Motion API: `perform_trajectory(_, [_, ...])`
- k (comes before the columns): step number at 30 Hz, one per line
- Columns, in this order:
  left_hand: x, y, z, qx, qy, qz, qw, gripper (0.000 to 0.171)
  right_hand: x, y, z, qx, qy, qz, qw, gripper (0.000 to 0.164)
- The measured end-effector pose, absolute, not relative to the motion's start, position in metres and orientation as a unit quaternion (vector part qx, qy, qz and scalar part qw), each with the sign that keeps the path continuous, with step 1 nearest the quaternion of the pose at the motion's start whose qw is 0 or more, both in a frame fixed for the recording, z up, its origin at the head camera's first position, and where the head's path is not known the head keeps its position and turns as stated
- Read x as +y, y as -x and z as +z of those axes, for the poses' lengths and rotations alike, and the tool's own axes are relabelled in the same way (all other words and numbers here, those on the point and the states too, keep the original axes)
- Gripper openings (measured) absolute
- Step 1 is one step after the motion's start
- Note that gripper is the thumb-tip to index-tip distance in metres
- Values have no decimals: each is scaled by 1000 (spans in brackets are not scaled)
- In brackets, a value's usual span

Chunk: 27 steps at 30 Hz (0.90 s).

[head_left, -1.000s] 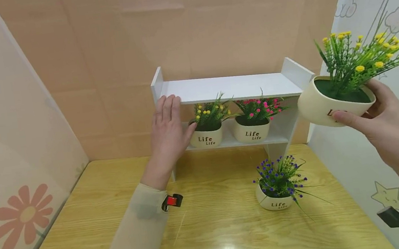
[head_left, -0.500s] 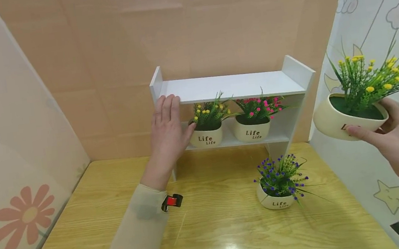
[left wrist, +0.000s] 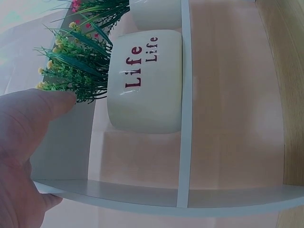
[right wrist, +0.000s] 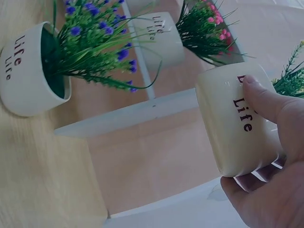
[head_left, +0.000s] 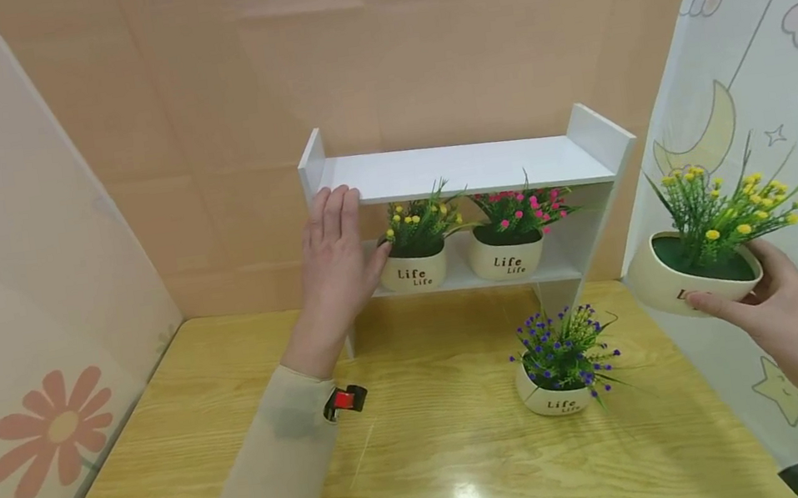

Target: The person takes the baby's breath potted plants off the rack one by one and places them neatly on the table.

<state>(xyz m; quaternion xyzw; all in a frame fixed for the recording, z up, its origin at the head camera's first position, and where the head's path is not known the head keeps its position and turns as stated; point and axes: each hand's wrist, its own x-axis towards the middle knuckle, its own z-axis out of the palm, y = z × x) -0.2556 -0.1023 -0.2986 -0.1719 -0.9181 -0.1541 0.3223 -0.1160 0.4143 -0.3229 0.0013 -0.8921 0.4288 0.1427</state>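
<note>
My left hand (head_left: pixel 337 270) rests on the front left corner of a white two-tier shelf (head_left: pixel 464 166), fingers straight over the top board's edge and thumb reaching right below it. On the lower tier, close to that thumb, stands a cream pot with small yellow flowers (head_left: pixel 413 271); a matching pot with pink flowers (head_left: pixel 508 256) is beside it. At the right, my right hand (head_left: pixel 794 315) holds a cream pot of yellow flowers (head_left: pixel 697 273) in the air, thumb across its "Life" lettering (right wrist: pixel 242 114) and fingers round the far side and base.
A pot with blue-purple flowers (head_left: pixel 558 396) stands on the wooden table (head_left: pixel 427 464), in front of the shelf's right side. Brown paper (head_left: pixel 447 41) covers the wall behind. Printed walls flank the table, one with a big flower (head_left: pixel 59 428) on the left.
My right hand has lowered the yellow-flowered pot beside the shelf, first outward to the right, then slightly back left. The left hand stays on the shelf corner.
</note>
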Motion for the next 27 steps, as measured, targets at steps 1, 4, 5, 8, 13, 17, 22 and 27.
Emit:
perform_trajectory(1, [-102, 256, -298, -918, 172, -154, 323, 93, 416, 116, -326, -890, -6, 434, 141, 90])
perform_trajectory(4, [-102, 256, -298, -918, 173, -153, 321, 93, 418, 117, -335, -888, -12, 438, 138, 82])
perform_trajectory(5, [-101, 256, -298, -919, 173, -153, 320, 93, 420, 118, -337, -889, -14, 438, 135, 80])
perform_trajectory(8, [-101, 257, -299, -920, 171, -152, 318, 94, 423, 119, -345, -902, -4, 415, 122, 79])
perform_trajectory(13, [-100, 258, -300, -920, 169, -151, 319, 94, 428, 119, -355, -930, 21, 356, 84, 108])
perform_trajectory(17, [-100, 258, -300, -919, 170, -151, 323, 94, 430, 120, -366, -933, 23, 352, 65, 110])
perform_trajectory(22, [-100, 259, -300, -916, 175, -157, 324, 94, 434, 122, -378, -931, 24, 362, 40, 109])
perform_trajectory(27, [-101, 258, -300, -914, 176, -159, 328, 93, 437, 125, -389, -934, 28, 357, 14, 112])
